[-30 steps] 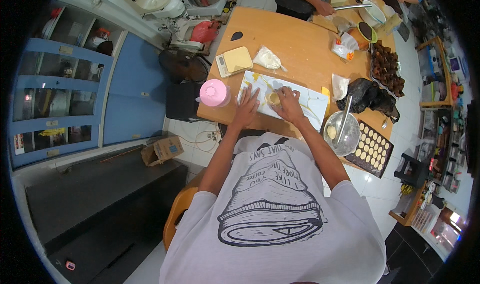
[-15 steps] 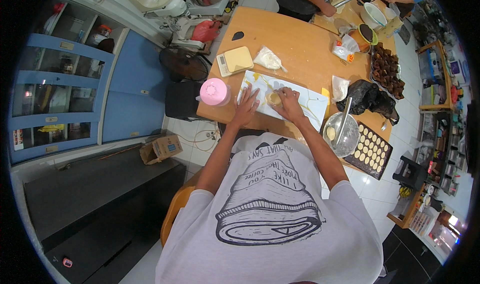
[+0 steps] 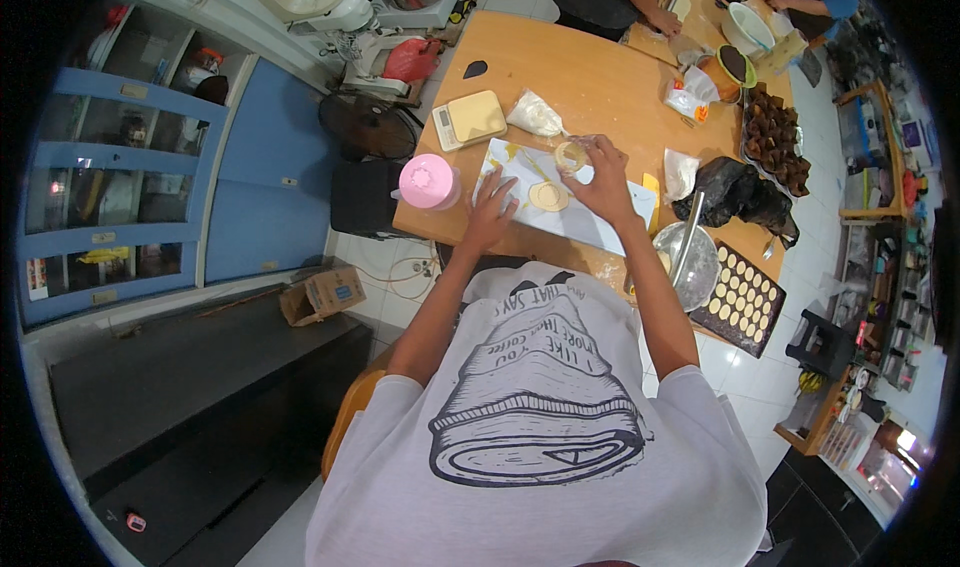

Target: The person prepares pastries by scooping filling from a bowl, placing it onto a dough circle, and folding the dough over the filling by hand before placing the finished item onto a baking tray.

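At the left, a cardboard box (image 3: pixel 333 295) bears a blue printed mark, too small to read. Next, on the desk (image 3: pixel 610 77), stand a pink jug (image 3: pixel 428 184) and a kitchen scale (image 3: pixel 470 120). The left hand (image 3: pixel 490 210) lies open, fingers spread, on the left end of a marbled board (image 3: pixel 597 227), whose long axis slants from upper left to lower right. Black lettering and a drawing cover the white shirt (image 3: pixel 540 407). Mid-board lies flat dough (image 3: pixel 547 197) with a round outline in it. Just beyond it, near the board's far edge, the right hand (image 3: pixel 603 179) grips a pale ring (image 3: pixel 562 157) between thumb and fingers; its round opening faces roughly upward. Farther right come a metal bowl (image 3: pixel 697 279), a white packet (image 3: pixel 688 97) with orange print, illegible here, and a dark tray (image 3: pixel 748 337) of pale rounds.
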The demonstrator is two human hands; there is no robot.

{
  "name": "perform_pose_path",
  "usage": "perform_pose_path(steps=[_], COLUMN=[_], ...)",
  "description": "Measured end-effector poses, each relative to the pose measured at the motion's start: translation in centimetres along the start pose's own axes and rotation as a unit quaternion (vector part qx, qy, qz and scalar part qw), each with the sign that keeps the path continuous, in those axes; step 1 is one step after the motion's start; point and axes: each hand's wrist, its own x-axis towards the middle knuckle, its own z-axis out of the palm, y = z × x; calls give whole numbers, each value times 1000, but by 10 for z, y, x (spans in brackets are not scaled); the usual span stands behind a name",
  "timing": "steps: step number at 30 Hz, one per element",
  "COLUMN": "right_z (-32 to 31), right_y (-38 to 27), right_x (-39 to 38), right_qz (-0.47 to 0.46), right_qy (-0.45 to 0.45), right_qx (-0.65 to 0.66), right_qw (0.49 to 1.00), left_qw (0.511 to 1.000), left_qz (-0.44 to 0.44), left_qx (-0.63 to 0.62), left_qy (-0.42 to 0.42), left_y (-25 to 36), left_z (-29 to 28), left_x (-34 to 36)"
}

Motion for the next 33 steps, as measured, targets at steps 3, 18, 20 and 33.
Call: perform_pose_path(steps=[3,18,20,33], right_z=[-9,-6,-8,-27], right_y=[16,64,55,32], right_x=[-13,-106,-105,-109], right_qz=[64,188,196,207], right_qy=[-33,-83,-73,42], right_qx=[-30,-162,-149,-105], right_qw=[997,965,966,972], left_qw=[998,993,994,987], left_qz=[34,8,16,-52], left_qx=[28,99,97,-152], left_qy=[33,60,56,20], left_y=[10,55,54,59], left_z=[-4,12,12,10], left_x=[3,31,34,49])
